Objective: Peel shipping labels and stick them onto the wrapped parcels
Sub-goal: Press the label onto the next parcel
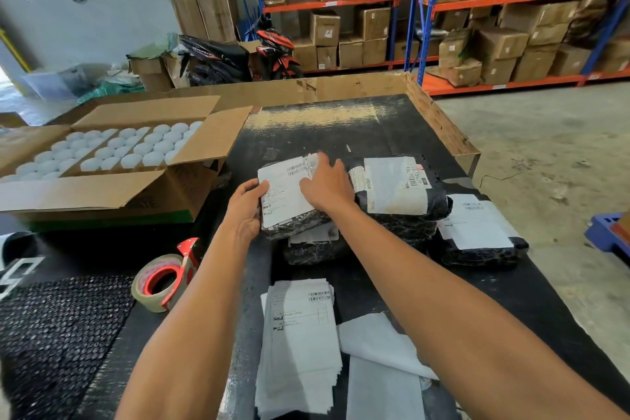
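My right hand (325, 186) lies flat, fingers straight, pressing the label (284, 193) onto the top parcel (295, 225) of a small stack. My left hand (245, 211) curls round that parcel's left edge, thumb on the label. Two more labelled parcels (402, 191) sit just to the right. Spare labels (300, 344) lie nearer me on the black table (341, 133), with a tape dispenser (167, 278) to their left. Warehouse shelving (477, 3) stands behind.

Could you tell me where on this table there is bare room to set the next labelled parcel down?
Bare black table lies beyond the parcels, up to the cardboard rim. The near side is crowded: the label stack, backing sheets, tape dispenser and bubble wrap.
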Available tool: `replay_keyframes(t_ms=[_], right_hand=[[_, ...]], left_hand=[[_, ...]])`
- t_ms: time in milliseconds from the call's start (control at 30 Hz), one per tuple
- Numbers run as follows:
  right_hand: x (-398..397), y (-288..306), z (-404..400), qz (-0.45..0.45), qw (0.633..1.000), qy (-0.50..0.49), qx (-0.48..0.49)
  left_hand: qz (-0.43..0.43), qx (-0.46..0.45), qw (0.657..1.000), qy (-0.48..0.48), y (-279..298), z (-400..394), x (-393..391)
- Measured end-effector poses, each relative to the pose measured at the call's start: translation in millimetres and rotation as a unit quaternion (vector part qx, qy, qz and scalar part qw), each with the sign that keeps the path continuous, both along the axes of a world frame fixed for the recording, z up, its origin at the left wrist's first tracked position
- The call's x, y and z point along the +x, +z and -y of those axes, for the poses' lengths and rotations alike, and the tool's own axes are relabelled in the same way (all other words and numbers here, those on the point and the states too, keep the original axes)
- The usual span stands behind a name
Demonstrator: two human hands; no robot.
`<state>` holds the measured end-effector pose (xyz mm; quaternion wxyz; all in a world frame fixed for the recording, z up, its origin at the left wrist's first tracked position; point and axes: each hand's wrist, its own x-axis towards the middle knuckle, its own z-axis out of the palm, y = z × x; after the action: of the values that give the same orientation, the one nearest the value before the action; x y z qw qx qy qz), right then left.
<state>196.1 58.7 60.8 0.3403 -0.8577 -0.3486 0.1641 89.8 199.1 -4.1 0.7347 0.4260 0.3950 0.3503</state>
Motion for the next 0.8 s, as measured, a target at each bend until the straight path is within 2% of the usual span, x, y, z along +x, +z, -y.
replay_keyframes(t_ms=[133,300,333,367,400,433,467,533,567,600,667,800], right_hand=[[14,24,14,-0.110,0.990,0.021,0.084],[42,48,38,-0.130,0.973,0.010,0.192],[52,51,46,-0.146,0.965,0.001,0.220],[64,54,52,-0.168,0.954,-0.013,0.249],[75,56,60,-0.192,0.943,-0.026,0.269],[84,56,66,-0.211,0.935,-0.037,0.283],[100,56,84,-0.230,0.926,-0.049,0.294],[117,51,101,-0.270,0.910,-0.071,0.307],[135,48,127,-0.289,0.900,-0.087,0.316],[142,45,140,-0.307,0.887,-0.095,0.331],[161,36,175,-0.323,0.870,-0.126,0.351],[198,12,242,-0.339,0.848,-0.176,0.367]], left_hand=[[0.045,-0.036,0.998,-0.040,2,0,5],[0.156,-0.095,0.974,-0.133,12,30,26],[0.133,-0.075,0.979,-0.138,10,40,34],[0.050,-0.003,0.989,-0.137,8,50,40],[-0.081,0.097,0.982,-0.138,1,57,45],[-0.202,0.198,0.946,-0.156,-11,59,46],[-0.299,0.290,0.889,-0.190,-23,71,55],[-0.431,0.436,0.753,-0.239,-45,71,50],[-0.459,0.488,0.704,-0.237,-52,86,58],[-0.475,0.514,0.680,-0.219,-56,86,53],[-0.495,0.535,0.658,-0.189,-61,95,51],[-0.546,0.504,0.642,-0.187,-62,114,57]])
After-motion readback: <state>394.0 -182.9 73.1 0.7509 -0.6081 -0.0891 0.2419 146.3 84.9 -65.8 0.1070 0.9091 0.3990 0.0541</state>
